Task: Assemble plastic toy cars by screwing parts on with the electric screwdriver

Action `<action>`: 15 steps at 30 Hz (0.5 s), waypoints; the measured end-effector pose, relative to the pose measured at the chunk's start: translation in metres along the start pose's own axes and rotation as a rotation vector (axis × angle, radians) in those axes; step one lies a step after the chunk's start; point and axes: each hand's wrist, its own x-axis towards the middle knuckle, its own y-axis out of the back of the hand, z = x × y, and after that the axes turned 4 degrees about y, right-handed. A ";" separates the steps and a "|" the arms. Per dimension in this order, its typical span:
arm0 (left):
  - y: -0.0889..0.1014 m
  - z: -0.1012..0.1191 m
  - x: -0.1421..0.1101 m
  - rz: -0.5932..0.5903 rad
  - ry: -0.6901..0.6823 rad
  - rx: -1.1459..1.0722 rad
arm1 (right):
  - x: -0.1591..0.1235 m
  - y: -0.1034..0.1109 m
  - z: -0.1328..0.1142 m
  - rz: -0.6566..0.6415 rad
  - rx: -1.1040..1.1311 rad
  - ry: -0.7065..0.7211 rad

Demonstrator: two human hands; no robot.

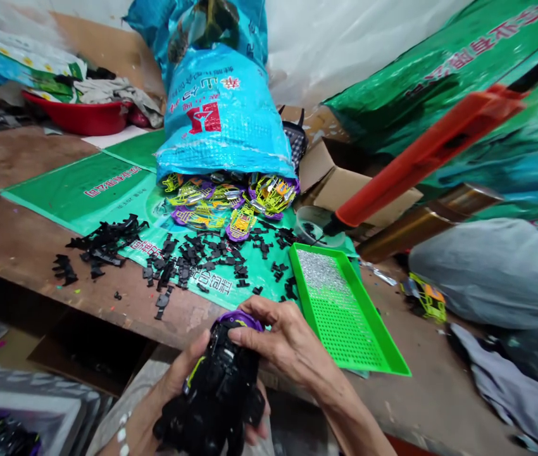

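A black toy car with purple and yellow trim is held between both hands, just off the table's front edge. My left hand, with a white-beaded bracelet at the wrist, wraps its left side, and some fingertips show beyond its right edge. My right hand grips the purple far end, its thumb pressed on the dark underside. Past the hands, many small black plastic parts lie scattered on a green sheet. Right of my right hand sits a bright green perforated tray with small silvery pieces at its far end.
A blue sack spills yellow-purple car bodies onto the sheet. An orange-red tool slants in from the right, its black tip near a clear tub. Left are a red basin and, lower, a grey crate.
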 end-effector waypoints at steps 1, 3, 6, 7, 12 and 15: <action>-0.001 0.000 0.000 -0.017 0.001 -0.009 | 0.001 -0.002 0.001 0.004 0.018 0.004; -0.002 -0.001 0.000 -0.013 -0.027 -0.070 | 0.005 -0.005 0.003 0.006 0.064 0.007; 0.001 -0.005 -0.004 0.057 -0.111 -0.199 | 0.010 -0.009 0.003 -0.029 0.187 -0.025; 0.002 -0.006 -0.006 0.080 -0.169 -0.199 | 0.011 -0.010 0.002 -0.070 0.252 -0.045; -0.004 -0.007 -0.024 0.136 -0.377 -0.037 | 0.015 -0.020 -0.004 -0.239 0.443 -0.138; -0.006 -0.004 -0.033 0.133 -0.407 -0.039 | 0.019 -0.033 -0.004 -0.148 0.509 -0.176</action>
